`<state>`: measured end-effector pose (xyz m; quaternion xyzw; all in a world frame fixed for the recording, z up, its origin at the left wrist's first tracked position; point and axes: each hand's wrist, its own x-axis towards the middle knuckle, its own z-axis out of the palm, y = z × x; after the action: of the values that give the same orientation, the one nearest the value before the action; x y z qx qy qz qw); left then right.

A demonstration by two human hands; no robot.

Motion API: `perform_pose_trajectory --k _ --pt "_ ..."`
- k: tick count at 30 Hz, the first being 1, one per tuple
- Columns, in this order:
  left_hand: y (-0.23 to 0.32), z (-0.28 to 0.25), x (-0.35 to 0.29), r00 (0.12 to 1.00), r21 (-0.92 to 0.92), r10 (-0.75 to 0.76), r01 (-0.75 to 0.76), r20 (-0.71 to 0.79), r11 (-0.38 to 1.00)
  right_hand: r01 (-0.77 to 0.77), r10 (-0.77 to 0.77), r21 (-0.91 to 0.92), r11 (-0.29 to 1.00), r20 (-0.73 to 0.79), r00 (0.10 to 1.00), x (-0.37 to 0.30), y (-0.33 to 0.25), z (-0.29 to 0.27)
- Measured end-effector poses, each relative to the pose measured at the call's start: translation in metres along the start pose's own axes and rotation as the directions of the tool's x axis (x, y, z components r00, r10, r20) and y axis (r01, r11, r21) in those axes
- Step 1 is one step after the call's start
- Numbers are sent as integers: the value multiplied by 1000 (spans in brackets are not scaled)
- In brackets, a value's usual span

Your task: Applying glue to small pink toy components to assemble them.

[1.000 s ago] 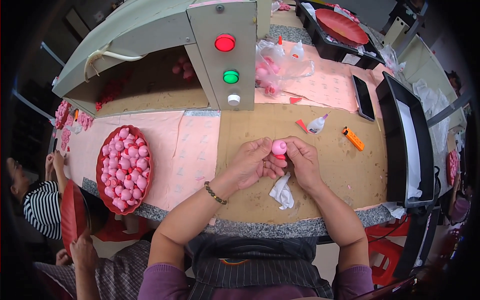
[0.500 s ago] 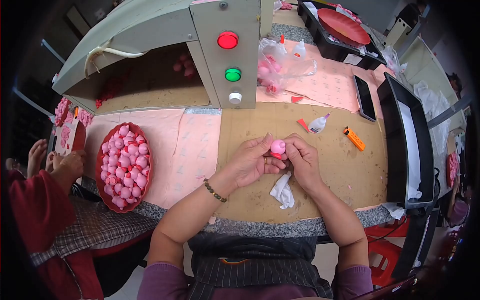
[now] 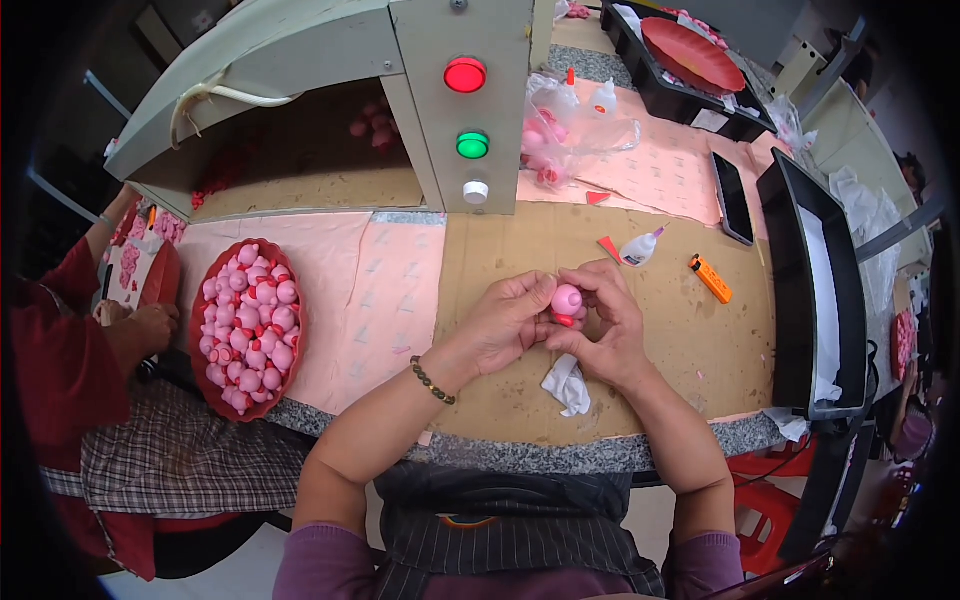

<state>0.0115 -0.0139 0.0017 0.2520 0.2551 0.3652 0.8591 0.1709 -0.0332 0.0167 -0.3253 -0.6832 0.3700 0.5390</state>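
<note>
A small pink toy pig figure with a red lower part is held between both hands over the brown board. Thumb and fingers of my left hand close on its left side. My right hand is curled round its other side, thumb below. The fingers hide part of the figure. A crumpled white tissue lies just under my hands. Beyond them rest a small glue bottle with a purple tip and a red triangular piece.
An orange box-cutter-like tool lies right, near a phone and a black tray. On the left stands a red basket heaped with pink figures. A grey machine rises behind; a co-worker sits at far left.
My right hand has shifted its grip round the pink figure, its thumb now lower. The figure has turned and moved slightly right. The co-worker's arms have moved.
</note>
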Motion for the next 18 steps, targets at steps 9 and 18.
perform_pose_trajectory --k 9,18 --pt "1 -3 1 991 -14 -4 6 137 1000 81 -79 -226 971 18 997 0 -1 0" --pt "1 -2 1 975 -29 159 -156 155 987 66 -78 -209 976 -47 996 -3 -1 0"
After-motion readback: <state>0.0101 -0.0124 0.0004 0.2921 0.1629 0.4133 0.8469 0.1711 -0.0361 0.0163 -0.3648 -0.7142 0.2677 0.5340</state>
